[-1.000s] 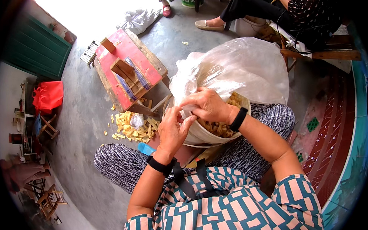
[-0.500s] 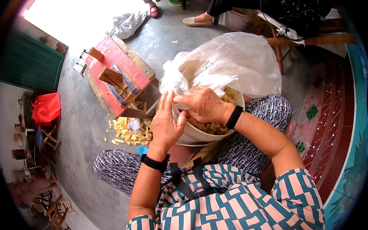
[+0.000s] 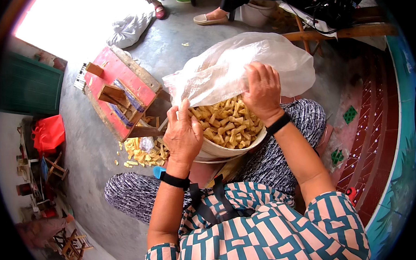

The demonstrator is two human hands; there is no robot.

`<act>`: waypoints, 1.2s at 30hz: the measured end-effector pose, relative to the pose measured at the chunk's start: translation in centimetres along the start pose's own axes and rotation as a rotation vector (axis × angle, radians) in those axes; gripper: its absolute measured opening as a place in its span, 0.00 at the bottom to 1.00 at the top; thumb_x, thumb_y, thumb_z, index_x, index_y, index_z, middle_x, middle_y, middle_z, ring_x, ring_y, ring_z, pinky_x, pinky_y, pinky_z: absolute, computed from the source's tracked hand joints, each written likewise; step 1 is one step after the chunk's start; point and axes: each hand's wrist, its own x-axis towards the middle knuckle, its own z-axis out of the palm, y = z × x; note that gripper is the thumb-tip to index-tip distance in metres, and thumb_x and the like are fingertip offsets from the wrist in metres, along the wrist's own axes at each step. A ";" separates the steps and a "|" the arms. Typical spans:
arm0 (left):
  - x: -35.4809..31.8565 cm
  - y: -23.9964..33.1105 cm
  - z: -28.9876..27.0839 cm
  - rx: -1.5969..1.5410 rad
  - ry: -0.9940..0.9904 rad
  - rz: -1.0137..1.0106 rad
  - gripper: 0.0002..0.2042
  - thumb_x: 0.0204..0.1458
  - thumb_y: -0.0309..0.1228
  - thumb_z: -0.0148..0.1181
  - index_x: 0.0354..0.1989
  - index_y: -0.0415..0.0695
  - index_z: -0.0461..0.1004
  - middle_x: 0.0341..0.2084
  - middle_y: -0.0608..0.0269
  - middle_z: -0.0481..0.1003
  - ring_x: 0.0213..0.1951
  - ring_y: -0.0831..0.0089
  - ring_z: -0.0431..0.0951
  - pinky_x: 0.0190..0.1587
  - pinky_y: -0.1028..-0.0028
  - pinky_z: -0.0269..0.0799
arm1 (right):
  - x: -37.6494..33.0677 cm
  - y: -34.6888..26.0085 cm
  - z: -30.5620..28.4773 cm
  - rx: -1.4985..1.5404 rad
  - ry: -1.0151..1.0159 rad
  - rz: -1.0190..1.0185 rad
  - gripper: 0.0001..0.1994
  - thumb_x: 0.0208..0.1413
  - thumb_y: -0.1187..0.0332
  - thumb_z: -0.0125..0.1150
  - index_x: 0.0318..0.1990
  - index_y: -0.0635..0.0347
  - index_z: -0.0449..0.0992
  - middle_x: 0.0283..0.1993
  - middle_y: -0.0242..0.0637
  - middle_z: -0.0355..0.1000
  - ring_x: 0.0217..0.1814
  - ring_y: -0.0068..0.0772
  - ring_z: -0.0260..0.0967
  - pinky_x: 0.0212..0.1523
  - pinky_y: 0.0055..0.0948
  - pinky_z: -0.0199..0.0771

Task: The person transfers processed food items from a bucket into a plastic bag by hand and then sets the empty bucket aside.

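Note:
A translucent white plastic bag (image 3: 279,57) lies spread over the far side of a white bucket (image 3: 209,152). Short, yellowish-brown chunky pieces (image 3: 228,124) fill the bucket and show below the bag's near edge. At that edge's left corner, my left hand (image 3: 183,138) holds the plastic with bent fingers; its thumb is partly over the bucket's rim. Farther right, my right hand (image 3: 263,90) is closed on the same edge, its fingers curled over the film. Between both hands the edge is stretched out. The bucket stands between my knees.
A low red-topped wooden bench (image 3: 136,89) with a wooden jig (image 3: 116,97) stands left of the bucket. Yellow scraps (image 3: 146,151) lie on the floor below it. A grey-white sack (image 3: 129,31) lies farther off. Another person's shoe (image 3: 211,19) is at the top, near a wooden bench (image 3: 347,33).
My hands were together at the gathered bag mouth and have moved apart, the right one up and rightward. The bag's edge is now spread, exposing more of the pieces. The view has shifted slightly.

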 end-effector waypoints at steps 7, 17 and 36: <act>0.9 0.2 -0.5 -0.034 -0.073 -0.070 0.21 0.52 0.28 0.49 0.56 0.47 0.67 0.46 0.54 0.69 0.43 0.54 0.75 0.41 0.62 0.74 | -2.0 6.0 4.4 0.256 -0.484 0.419 0.25 0.46 0.64 0.65 0.52 0.60 0.69 0.57 0.42 0.66 0.61 0.46 0.62 0.58 0.38 0.65; 1.6 -0.2 -0.2 -0.025 -0.052 -0.026 0.23 0.51 0.30 0.50 0.58 0.49 0.66 0.46 0.55 0.68 0.39 0.54 0.76 0.38 0.60 0.74 | -0.1 9.5 11.6 0.814 -0.106 0.609 0.13 0.48 0.74 0.51 0.43 0.61 0.75 0.40 0.47 0.76 0.45 0.49 0.73 0.48 0.38 0.72; 4.2 -1.4 0.9 0.053 -0.112 -0.083 0.21 0.51 0.33 0.47 0.55 0.54 0.68 0.42 0.57 0.70 0.37 0.53 0.77 0.38 0.57 0.74 | -3.2 11.4 4.3 0.092 -1.364 0.155 0.18 0.47 0.59 0.62 0.40 0.66 0.76 0.38 0.52 0.75 0.36 0.45 0.77 0.34 0.38 0.77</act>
